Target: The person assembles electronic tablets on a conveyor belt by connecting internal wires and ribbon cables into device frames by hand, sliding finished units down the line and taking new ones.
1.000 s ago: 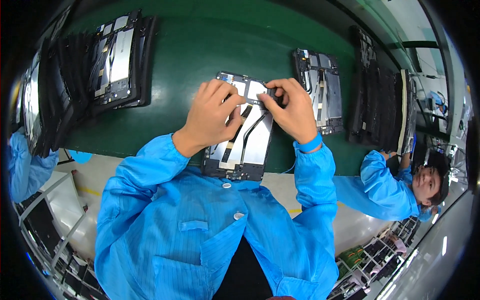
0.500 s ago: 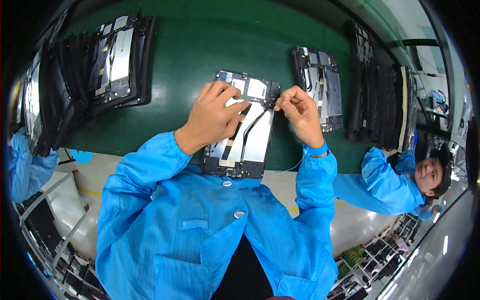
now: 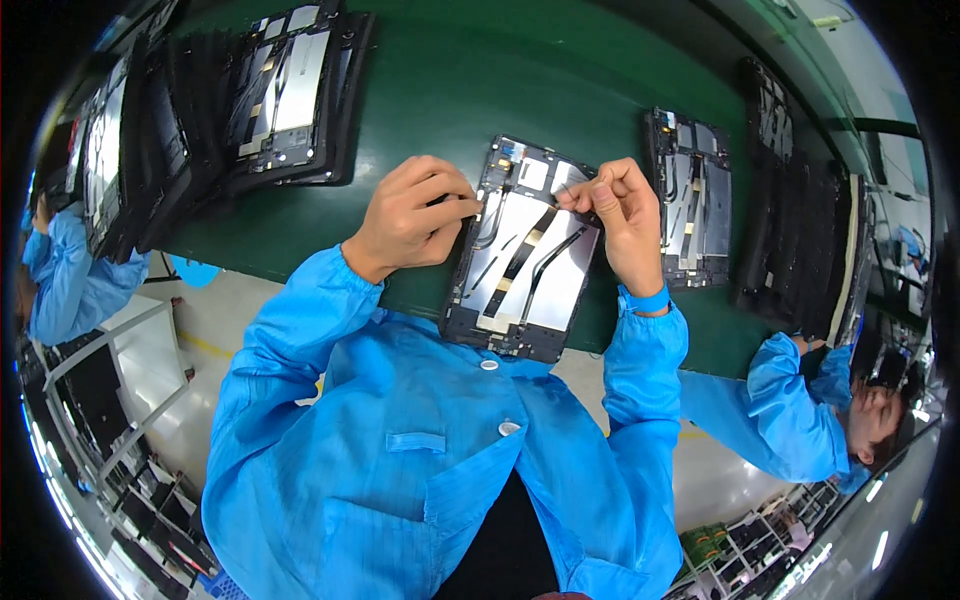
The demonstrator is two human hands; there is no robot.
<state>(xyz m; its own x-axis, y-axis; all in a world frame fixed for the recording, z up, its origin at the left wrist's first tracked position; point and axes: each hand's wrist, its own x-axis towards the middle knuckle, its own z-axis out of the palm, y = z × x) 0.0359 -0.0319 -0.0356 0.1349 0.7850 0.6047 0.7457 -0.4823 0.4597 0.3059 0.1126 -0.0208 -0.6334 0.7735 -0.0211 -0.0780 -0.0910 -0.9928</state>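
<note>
An opened tablet body with a silver inner plate and thin black and tan ribbon cables lies on the green bench in front of me. My left hand rests at its left edge, fingers curled, thumb and forefinger pressing on the frame. At the tablet's upper right corner my right hand pinches a small part or cable end; what it holds is too small to make out. Both sleeves are bright blue.
Another opened tablet lies just right of my right hand, with a row of dark units beyond it. Stacked tablet bodies stand at the left. A person in blue works at the right, another person's sleeve at the left.
My right hand has lifted off the tablet's top edge and moved right, now pinching at the upper right corner. The left hand slid from the middle of the tablet to its left edge.
</note>
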